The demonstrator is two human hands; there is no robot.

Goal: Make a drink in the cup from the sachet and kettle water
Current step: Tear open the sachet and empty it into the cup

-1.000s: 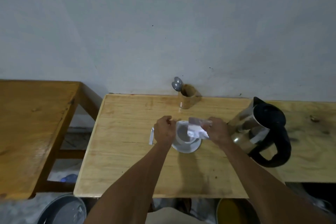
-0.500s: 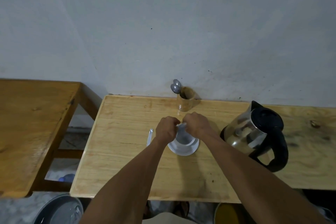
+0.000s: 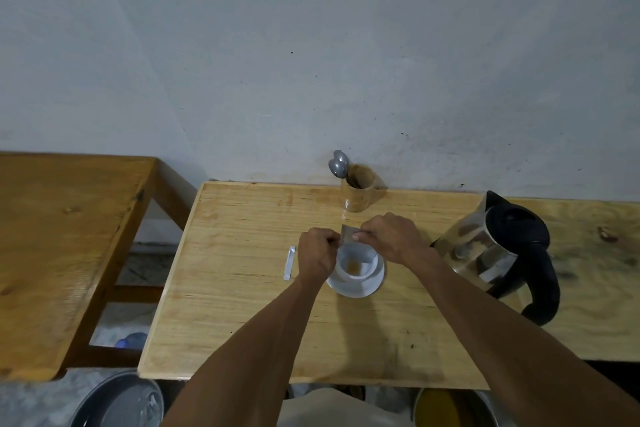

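Head view: pale wooden table [image 3: 242,288] against grey wall fills mid-frame. We see left hand [image 3: 317,258] and right hand [image 3: 391,239] both pinched shut on sachet [image 3: 346,233], held just above cup [image 3: 356,265] on saucer [image 3: 356,288] at centre. Brown powder lies in cup bottom. Kettle [image 3: 498,253] stands right of centre. Against half second ago: hands sit slightly apart, sachet shows between them.

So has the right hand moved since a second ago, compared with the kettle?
Yes. The right hand has moved left, away from the kettle, to meet the left hand above the cup.
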